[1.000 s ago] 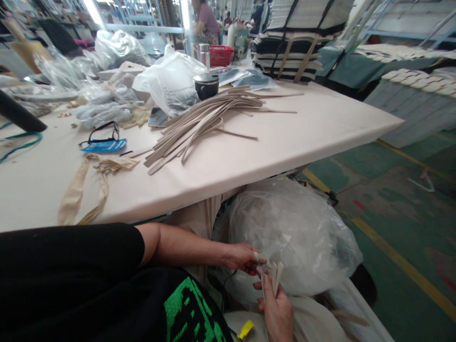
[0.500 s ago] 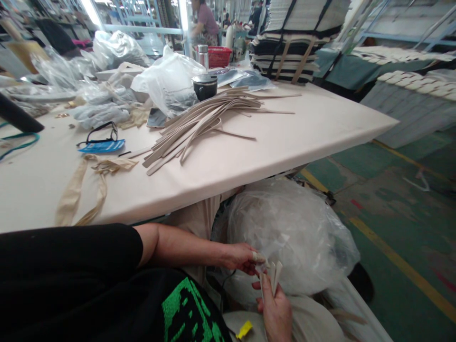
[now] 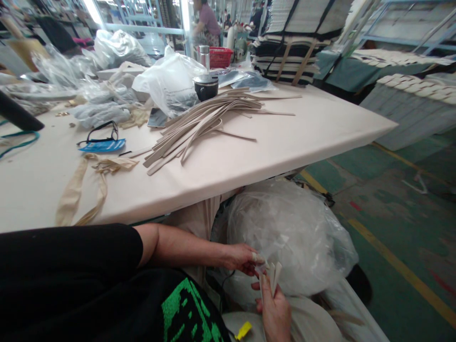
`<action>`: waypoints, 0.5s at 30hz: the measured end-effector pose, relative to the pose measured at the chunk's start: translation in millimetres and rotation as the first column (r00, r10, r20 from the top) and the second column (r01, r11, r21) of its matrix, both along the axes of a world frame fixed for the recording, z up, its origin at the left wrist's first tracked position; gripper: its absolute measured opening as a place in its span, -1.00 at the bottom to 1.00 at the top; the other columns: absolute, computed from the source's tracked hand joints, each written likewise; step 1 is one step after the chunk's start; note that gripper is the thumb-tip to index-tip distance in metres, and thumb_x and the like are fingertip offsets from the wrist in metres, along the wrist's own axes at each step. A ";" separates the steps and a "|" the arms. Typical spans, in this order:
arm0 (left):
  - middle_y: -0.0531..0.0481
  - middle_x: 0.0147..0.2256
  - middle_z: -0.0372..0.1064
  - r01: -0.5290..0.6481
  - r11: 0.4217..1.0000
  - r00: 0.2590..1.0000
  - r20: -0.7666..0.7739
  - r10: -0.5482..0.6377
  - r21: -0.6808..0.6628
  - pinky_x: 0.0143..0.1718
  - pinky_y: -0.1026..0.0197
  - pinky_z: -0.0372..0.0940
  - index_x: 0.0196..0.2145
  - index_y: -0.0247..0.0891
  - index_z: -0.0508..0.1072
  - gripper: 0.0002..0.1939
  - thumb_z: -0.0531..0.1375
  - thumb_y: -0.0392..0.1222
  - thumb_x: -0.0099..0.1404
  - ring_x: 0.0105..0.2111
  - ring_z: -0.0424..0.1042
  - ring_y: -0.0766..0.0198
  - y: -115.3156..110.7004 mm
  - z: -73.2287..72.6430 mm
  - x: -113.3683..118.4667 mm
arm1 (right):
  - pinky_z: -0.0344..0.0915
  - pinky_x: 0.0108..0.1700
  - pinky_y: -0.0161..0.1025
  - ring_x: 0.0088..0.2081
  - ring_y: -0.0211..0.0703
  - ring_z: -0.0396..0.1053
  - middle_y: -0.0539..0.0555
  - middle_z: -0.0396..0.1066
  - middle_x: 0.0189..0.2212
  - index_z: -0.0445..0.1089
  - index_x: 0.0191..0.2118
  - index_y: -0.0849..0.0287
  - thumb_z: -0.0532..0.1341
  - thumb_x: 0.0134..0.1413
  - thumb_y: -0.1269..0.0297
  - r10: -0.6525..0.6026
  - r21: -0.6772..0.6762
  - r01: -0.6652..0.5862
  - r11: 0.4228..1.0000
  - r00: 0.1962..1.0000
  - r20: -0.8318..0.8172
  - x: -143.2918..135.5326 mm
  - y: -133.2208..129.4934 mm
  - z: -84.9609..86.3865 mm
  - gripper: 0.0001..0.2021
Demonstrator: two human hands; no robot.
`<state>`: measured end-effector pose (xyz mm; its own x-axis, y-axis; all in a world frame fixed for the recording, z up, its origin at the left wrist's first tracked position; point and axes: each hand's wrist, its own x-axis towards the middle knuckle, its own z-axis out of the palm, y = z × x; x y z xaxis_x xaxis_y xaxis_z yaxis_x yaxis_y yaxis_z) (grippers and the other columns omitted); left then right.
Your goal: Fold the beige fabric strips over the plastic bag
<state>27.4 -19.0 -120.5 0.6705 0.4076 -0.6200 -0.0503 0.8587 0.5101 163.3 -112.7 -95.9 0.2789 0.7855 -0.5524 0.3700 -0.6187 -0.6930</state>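
Note:
Low at the lower middle, beside a large clear plastic bag (image 3: 285, 232), my right hand (image 3: 276, 308) is closed round several beige strips (image 3: 273, 278) whose ends fan upward. My left hand (image 3: 244, 259) meets them from the left, its fingers pinched together near the strip ends, with light tape round a fingertip. What it pinches is too small to make out. On the table (image 3: 285, 147) above lies a pile of long beige strips (image 3: 206, 118).
Glasses (image 3: 103, 137) on a blue packet, knotted beige fabric (image 3: 83, 185), a black mug (image 3: 205, 88) and white plastic bags (image 3: 171, 78) lie on the table. A strapped stack (image 3: 288, 52) stands behind. A person (image 3: 207, 21) is in the background.
The hands and strips keep nearly the same place. The view has shifted very slightly.

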 end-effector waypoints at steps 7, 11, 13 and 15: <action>0.02 -0.40 0.40 0.001 1.000 1.000 -0.021 -0.001 -0.012 -0.41 0.29 0.19 -0.40 -0.34 0.43 -0.55 0.39 0.04 -0.15 -0.51 0.32 0.40 0.1 -3.3 2.5 | 0.19 -0.56 -0.28 -0.68 -0.25 0.25 0.03 0.42 -0.59 0.40 -0.35 0.25 0.02 -0.13 -0.35 -0.017 -0.002 0.017 1.000 0.999 -0.033 -2.6 0.2 2.4 -0.34; 0.02 -0.42 0.39 0.002 1.000 1.000 -0.010 -0.002 -0.001 -0.41 0.29 0.19 -0.40 -0.35 0.43 -0.52 0.40 0.06 -0.18 -0.52 0.30 0.41 -0.2 -4.7 2.1 | 0.20 -0.57 -0.29 -0.68 -0.28 0.23 0.04 0.44 -0.53 0.40 -0.32 0.26 0.03 -0.11 -0.34 -0.026 -0.001 0.026 1.000 0.999 -0.045 -1.9 -0.7 0.6 -0.35; 0.02 -0.43 0.38 0.004 1.000 1.000 -0.005 -0.004 0.001 -0.41 0.29 0.18 -0.40 -0.35 0.43 -0.50 0.40 0.07 -0.21 -0.52 0.30 0.41 -0.2 -3.9 1.4 | 0.21 -0.57 -0.29 -0.67 -0.28 0.23 0.02 0.44 -0.52 0.39 -0.29 0.25 0.04 -0.11 -0.33 -0.027 0.003 0.028 1.000 0.999 -0.046 -1.5 -1.3 -1.0 -0.36; 0.03 -0.43 0.38 -0.001 1.000 1.000 -0.013 0.001 -0.006 -0.40 0.28 0.19 -0.40 -0.35 0.43 -0.50 0.41 0.07 -0.22 -0.51 0.30 0.40 -0.3 -2.5 1.2 | 0.22 -0.57 -0.28 -0.68 -0.29 0.23 0.01 0.44 -0.51 0.39 -0.28 0.24 0.04 -0.11 -0.32 -0.029 0.010 0.029 1.000 0.998 -0.049 -1.1 -2.0 -2.6 -0.37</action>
<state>28.6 -19.2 -123.0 0.6618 0.4042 -0.6314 -0.0444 0.8619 0.5052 162.2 -114.7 -98.4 0.2744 0.7835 -0.5575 0.3171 -0.6210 -0.7168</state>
